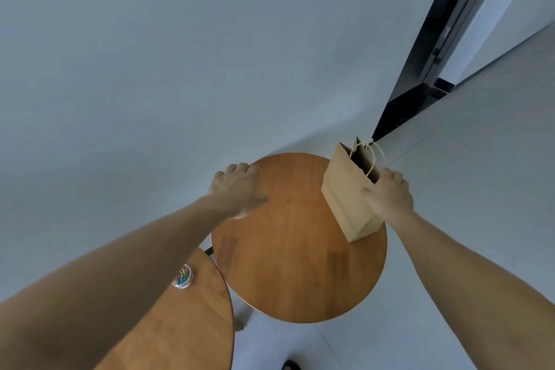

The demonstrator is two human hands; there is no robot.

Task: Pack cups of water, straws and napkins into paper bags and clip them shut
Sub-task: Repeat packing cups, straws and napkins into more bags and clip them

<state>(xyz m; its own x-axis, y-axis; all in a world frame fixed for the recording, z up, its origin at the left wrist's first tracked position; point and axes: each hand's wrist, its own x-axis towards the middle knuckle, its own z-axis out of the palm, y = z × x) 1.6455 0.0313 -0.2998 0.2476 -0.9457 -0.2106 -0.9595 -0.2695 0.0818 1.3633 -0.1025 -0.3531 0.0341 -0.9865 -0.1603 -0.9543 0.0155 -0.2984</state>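
- Right grip (389,194): clamped on the paper bag (345,195). The thumb is pressed on the broad face turned to the camera and the fingers are curled over the bag's right side, just below the mouth.
- Paper bag: stands on its base at the right edge of the round surface (300,264), to the left of the grip and below it. The mouth is open; the contents cannot be made out. The twine handles (372,156) rise just beyond the fingers.
- Left grip (237,192): closed on the far left edge of the round surface, fingers bent over the rim, thumb lying on top. It is well apart from the bag.
- Second surface (180,324): lower, at the near left, tucked partly under the round one. A clear tub of coloured clips (182,276) sits near its far edge.
- Floor (450,159): pale, with a dark door frame (420,69) at the far right.
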